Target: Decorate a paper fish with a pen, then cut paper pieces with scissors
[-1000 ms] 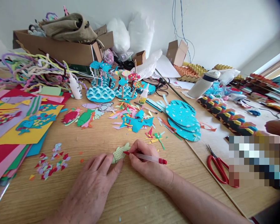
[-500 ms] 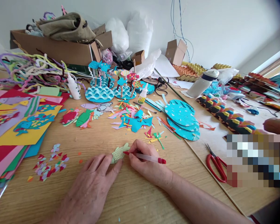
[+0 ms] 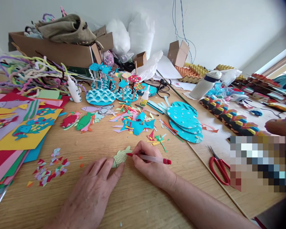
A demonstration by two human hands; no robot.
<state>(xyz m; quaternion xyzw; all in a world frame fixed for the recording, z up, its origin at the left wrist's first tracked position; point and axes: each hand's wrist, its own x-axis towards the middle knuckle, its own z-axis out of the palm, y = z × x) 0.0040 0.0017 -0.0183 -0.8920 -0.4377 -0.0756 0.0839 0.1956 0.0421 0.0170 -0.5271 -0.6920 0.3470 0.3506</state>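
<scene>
A pale green paper fish (image 3: 120, 158) with drawn scales lies flat on the wooden table. My left hand (image 3: 95, 184) holds it down, fingertips over its head end and thumb along its lower edge; part of the head is hidden. Pinched in my right hand (image 3: 152, 165) is a red felt-tip pen (image 3: 154, 158) with a translucent barrel. Its tip meets the fish near the tail; I cannot tell whether it touches. Beyond my hands lie cut paper fish (image 3: 84, 121) and a pile of coloured paper scraps (image 3: 139, 122).
Small paper bits (image 3: 51, 170) and coloured sheets (image 3: 26, 133) lie on the left. Glue bottles (image 3: 74, 90) stand farther back. Blue discs (image 3: 183, 116), a thin stick (image 3: 212, 171) and red-handled scissors (image 3: 219, 170) are on the right. Another person's hand (image 3: 280, 125) shows at the right edge.
The pen tip has shifted slightly toward the tail's edge, and the pen lies a little flatter. My left hand stays on the fish. The whole view has drifted slightly.
</scene>
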